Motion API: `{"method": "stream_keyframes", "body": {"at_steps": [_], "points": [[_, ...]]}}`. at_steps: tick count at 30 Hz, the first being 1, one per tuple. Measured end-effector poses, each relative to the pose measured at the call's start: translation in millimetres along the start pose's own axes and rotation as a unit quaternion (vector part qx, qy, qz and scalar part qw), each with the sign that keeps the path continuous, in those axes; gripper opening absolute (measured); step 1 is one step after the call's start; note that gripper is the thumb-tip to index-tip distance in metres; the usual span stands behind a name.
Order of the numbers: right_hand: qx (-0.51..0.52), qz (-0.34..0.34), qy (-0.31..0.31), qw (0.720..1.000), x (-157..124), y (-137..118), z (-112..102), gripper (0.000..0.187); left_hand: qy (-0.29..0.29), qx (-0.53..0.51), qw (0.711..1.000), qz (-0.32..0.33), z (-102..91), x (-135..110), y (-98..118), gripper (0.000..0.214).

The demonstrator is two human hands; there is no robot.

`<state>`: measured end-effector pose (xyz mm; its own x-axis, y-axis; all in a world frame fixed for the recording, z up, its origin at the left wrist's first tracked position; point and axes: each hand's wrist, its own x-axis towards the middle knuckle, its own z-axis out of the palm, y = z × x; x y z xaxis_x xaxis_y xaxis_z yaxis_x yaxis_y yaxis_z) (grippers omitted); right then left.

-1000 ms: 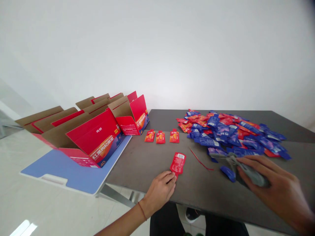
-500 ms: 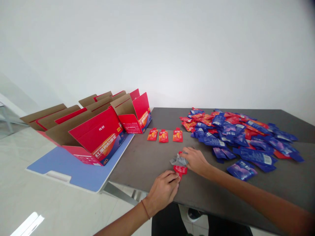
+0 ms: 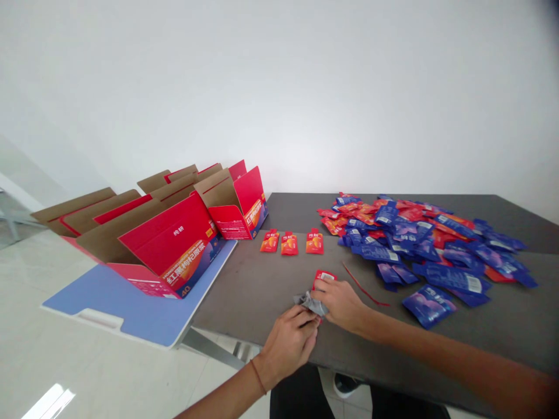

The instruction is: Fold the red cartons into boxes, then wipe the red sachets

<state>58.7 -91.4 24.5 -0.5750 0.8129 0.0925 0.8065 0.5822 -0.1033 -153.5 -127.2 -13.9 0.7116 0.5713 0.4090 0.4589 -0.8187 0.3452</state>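
Note:
A red sachet [image 3: 324,276] lies on the dark grey table [image 3: 262,285] near its front edge. My right hand [image 3: 340,302] is closed on a crumpled grey cloth [image 3: 309,302] and presses it on the sachet's lower part. Beside it, my left hand [image 3: 288,340] has its fingertips on the sachet's near end, fingers curled. Three orange-red sachets [image 3: 289,242] lie in a row further back.
A big heap of blue and red sachets [image 3: 419,238] covers the table's right half. A thin red strip [image 3: 364,286] lies right of my hands. Open red cardboard boxes [image 3: 174,238] stand on a blue board [image 3: 126,302] at the left, overhanging the floor.
My right hand carried the grey cloth from the heap on the right over to the red sachet and has wiped toward me along it. My left hand stayed at the sachet's near end.

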Motion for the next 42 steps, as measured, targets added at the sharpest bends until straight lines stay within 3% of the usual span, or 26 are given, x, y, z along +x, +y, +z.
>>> {"method": "stream_keyframes", "body": {"at_steps": [5, 9, 12, 16, 21, 25, 29, 32, 37, 40, 42], "points": [[-0.109, 0.035, 0.007, 0.993, 29, 55, -2, 0.024, 0.011, -0.012, 1.0, 0.0, 1.9, -1, 0, 0.032], [-0.062, 0.094, 0.029, 0.993, 37, 86, -6, 0.02, 0.022, -0.025, 0.999, -0.003, 3.5, -3, -1, 0.032], [0.017, 0.148, 0.1, 0.984, 31, 91, -14, 0.02, 0.035, -0.061, 0.997, -0.038, 0.8, 2, 0, 0.027], [0.071, 0.205, 0.2, 0.956, 23, 92, -29, 0.021, 0.051, -0.036, 0.983, -0.175, -3.0, 25, 3, 0.012], [0.087, 0.217, 0.27, 0.934, 17, 90, -45, 0.022, 0.026, 0.098, 0.963, -0.249, 10.0, 53, 7, 0.051], [0.111, 0.223, 0.307, 0.919, 12, 91, -57, 0.019, 0.019, 0.079, 0.953, -0.292, 11.6, 57, 5, 0.035], [0.144, 0.216, 0.329, 0.908, 8, 94, -66, 0.02, -0.029, 0.184, 0.952, -0.242, -5.2, 50, -2, 0.01], [0.155, 0.216, 0.329, 0.906, 8, 91, -63, 0.02, -0.1, 0.261, 0.947, -0.159, -13.9, 41, -6, 0.013], [0.145, 0.219, 0.296, 0.918, 13, 79, -43, 0.02, -0.176, 0.259, 0.946, -0.084, -14.4, 30, -6, 0.027], [0.154, 0.213, 0.28, 0.923, 18, 70, -35, 0.019, -0.171, 0.25, 0.951, -0.065, -14.0, 24, -5, 0.032], [0.164, 0.203, 0.267, 0.928, 20, 59, -32, 0.017, -0.129, 0.237, 0.962, -0.047, -14.3, 19, -6, 0.023]]}}
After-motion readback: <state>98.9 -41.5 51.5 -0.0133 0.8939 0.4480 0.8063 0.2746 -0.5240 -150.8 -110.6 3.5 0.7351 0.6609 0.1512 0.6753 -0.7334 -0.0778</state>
